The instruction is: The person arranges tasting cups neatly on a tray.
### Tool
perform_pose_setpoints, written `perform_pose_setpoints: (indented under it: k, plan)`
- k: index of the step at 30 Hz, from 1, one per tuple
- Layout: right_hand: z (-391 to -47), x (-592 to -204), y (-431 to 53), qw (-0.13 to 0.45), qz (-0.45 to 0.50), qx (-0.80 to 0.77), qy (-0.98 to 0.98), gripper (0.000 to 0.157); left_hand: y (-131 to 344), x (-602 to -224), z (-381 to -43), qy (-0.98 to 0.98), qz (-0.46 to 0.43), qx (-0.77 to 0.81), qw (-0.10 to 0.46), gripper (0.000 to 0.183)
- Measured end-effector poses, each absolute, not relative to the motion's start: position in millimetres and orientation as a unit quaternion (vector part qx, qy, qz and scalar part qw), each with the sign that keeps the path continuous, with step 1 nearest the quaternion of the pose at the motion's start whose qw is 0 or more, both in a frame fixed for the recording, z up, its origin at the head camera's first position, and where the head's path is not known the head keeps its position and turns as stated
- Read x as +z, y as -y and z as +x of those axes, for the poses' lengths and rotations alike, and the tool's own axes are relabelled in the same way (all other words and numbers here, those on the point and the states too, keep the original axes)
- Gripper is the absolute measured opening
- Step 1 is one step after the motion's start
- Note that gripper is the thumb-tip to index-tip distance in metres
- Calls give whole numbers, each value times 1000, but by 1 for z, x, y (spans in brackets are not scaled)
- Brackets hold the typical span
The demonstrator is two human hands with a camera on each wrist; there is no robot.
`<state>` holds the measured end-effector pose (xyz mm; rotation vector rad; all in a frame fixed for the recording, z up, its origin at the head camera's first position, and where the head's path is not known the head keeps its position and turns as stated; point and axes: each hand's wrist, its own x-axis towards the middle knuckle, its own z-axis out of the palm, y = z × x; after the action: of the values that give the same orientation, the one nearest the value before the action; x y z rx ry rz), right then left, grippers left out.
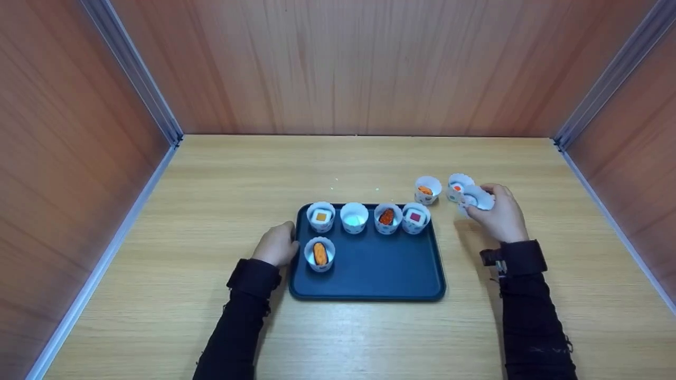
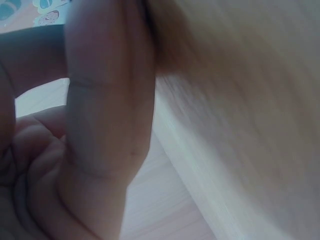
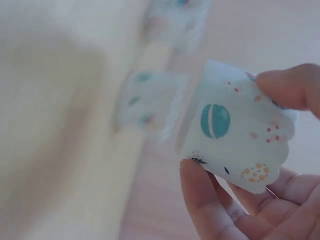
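Observation:
My right hand [image 1: 501, 214] pinches a white paper baking cup [image 3: 240, 127] between thumb and fingers, right of the tray. Scalloped at the rim, this cup has printed macarons and dots and is tilted. At the left edge of the dark blue tray [image 1: 380, 269], my left hand [image 1: 275, 244] grips the rim with curled fingers. Several similar cups stand along the tray's back edge, among them one with a yellow-topped white piece [image 1: 321, 217] and one with a reddish-brown piece [image 1: 386, 217]. Nearest the left hand is a cup with an orange-brown piece [image 1: 320, 254].
Two more cups stand on the wooden table [image 1: 237, 174] behind the tray's right corner: one with orange pieces [image 1: 425, 190], another [image 1: 458, 184] close to the held cup. Wooden panels [image 1: 369, 68] enclose the back and sides. Small white specks lie behind the tray.

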<state>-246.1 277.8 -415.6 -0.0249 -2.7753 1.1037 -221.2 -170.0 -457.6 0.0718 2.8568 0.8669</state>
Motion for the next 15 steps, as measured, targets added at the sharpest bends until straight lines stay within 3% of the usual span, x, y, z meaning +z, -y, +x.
perform_pose_setpoints:
  k: [15]
  plan:
    - [-215, -405, -168, 55, 186, 387, 902, 59, 169, -458, -223, -953, 9, 289, 93, 6]
